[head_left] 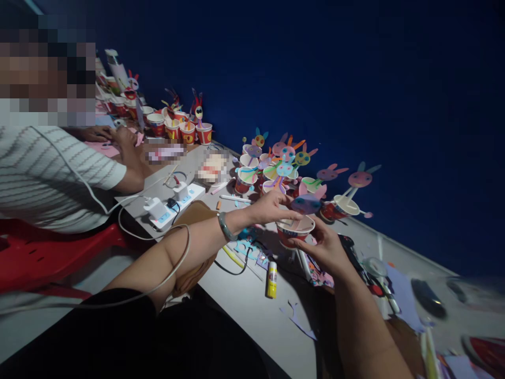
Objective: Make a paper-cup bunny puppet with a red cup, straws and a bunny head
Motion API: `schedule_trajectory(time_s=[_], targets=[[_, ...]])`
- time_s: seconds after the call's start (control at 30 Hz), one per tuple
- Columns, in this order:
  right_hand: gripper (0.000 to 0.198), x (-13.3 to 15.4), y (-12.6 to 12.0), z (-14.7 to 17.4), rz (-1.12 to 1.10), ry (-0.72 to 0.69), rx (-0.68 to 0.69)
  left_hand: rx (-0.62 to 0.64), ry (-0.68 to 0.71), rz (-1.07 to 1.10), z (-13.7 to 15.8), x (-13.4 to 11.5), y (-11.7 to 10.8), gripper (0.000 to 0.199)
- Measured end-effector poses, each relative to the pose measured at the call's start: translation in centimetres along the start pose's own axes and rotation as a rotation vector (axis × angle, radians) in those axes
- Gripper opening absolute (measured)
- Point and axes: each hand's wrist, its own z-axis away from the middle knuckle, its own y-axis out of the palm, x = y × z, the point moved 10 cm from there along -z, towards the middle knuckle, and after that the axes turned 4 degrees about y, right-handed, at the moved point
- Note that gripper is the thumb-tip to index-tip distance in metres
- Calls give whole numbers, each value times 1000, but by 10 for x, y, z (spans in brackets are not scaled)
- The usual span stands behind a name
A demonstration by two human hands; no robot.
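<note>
My right hand (324, 246) is wrapped round the side of a red and white paper cup (290, 234), held above the table. A purple paper bunny head (305, 204) with pink ears stands over the cup's rim. My left hand (272, 208), with a bangle (226, 226) on its wrist, has its fingers closed at the bunny head's left edge, just above the rim. The far side of the fingers is partly hidden. Close behind my hands stand several similar cups with paper animals, among them a pink bunny (360, 179).
A glue stick (272, 280), paper scraps (298, 321) and a marker (235, 199) lie on the table (236, 300). A power strip (179, 206) sits to the left, its white cable crossing my left arm. Another person (59, 173) works at the far left, beside more cups (204, 133).
</note>
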Motion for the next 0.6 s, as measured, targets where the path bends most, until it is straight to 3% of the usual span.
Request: schedule_trajectory(time_s=[0.3,0.43,0.6], targets=[[58,-1,4,0,2,0,28,33,15,-34,-1,7,-2,44],[62,-2,1,0,0,-2,-1,35,62,-40,-3,8,-5,42],[61,-1,-6,0,3,-18,-61,-6,27,23,-4,10,-6,48]])
